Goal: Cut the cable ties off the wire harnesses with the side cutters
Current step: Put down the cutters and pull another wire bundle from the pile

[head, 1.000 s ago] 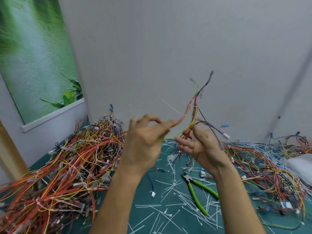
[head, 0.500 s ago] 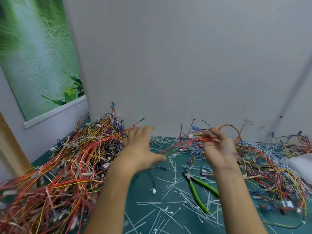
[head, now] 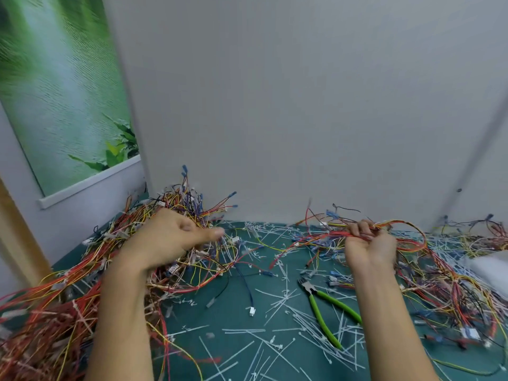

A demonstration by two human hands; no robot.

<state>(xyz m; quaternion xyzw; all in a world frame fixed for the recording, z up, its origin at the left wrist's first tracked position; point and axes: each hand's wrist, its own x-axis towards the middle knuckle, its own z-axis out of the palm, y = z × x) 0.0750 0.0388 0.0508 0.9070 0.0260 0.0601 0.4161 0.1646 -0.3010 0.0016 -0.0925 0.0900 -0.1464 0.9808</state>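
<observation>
My left hand [head: 167, 237] has its fingers curled into the big tangle of red, orange and yellow wire harnesses [head: 68, 292] on the left, gripping some of the wires. My right hand [head: 368, 243] grips a bundle of red and yellow wires [head: 398, 225] just above the heap of loose wires [head: 453, 281] on the right. The side cutters [head: 327, 306], with green handles, lie untouched on the green mat [head: 236, 320] between my forearms, jaws pointing away from me.
Several cut white cable ties [head: 277, 298] litter the mat. A black wire with a white connector [head: 252, 311] lies in the middle. A grey wall [head: 275, 105] closes the back. A white object [head: 492, 266] sits at the right edge.
Both hands were raised together holding a small harness. The right hand carried it down to the right heap. The left hand let go, swung left and closed on the left pile.
</observation>
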